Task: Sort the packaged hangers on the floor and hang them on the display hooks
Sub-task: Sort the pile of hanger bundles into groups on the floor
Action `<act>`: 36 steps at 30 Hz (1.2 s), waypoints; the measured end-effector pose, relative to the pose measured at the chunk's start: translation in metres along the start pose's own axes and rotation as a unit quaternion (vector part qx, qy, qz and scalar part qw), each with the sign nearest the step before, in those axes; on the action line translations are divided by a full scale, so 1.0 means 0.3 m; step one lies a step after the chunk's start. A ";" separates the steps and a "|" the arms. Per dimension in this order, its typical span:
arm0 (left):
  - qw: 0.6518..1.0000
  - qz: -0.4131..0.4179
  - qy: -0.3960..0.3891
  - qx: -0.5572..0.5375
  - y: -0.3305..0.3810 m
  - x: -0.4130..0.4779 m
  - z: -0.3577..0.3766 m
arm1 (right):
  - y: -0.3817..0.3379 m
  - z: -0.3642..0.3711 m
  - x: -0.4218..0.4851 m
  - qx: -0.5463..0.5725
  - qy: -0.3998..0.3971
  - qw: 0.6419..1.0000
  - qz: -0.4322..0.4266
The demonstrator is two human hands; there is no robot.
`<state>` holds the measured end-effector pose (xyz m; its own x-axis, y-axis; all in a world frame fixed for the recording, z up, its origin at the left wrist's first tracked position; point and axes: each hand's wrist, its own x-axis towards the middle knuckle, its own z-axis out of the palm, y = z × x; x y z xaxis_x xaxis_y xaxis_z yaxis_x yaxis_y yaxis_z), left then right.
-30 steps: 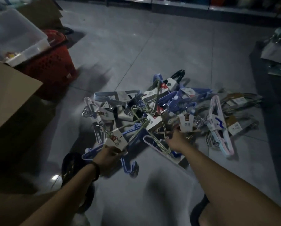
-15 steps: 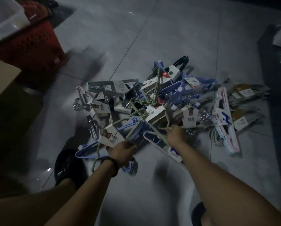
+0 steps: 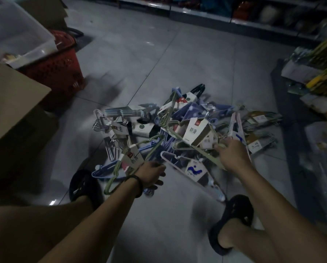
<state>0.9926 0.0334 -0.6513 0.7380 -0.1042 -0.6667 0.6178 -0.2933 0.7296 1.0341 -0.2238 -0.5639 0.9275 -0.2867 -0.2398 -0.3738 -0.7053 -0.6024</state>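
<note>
Sorting is at its opening step on a grey tiled floor (image 3: 159, 59), where the pile of packaged hangers (image 3: 189, 114) lies tangled and nothing appears to be hung; no display hooks can be made out. Left of the pile stands a cardboard box (image 3: 12, 103), and beyond the box a red basket (image 3: 60, 71). At the pile's near edge the person lifts two sets of green wire hangers: the left hand (image 3: 151, 172) has its fingers curled round one green set (image 3: 111, 185), while the right hand (image 3: 233, 156) grips the other green set (image 3: 179, 147) by its wire. Both sets look snagged in the heap, so the next move likely calls for working them free and laying like with like before any go on hooks. The right-hand set's card sleeve (image 3: 194, 130) reads "防滑"; a pink pack's card (image 3: 194, 168) on the pile's near side shows a blue wave mark. Other labels are too blurred to read.
</note>
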 end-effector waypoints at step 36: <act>0.980 -0.181 0.020 0.078 -0.648 0.136 0.387 | 0.611 0.874 -0.461 0.092 -0.328 0.803 0.489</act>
<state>0.8710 -0.0241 -0.8380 0.4910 0.0702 -0.8683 0.7937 -0.4469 0.4127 0.8383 -0.1433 -0.8407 0.0158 -0.1995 -0.9798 -0.9739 -0.2249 0.0301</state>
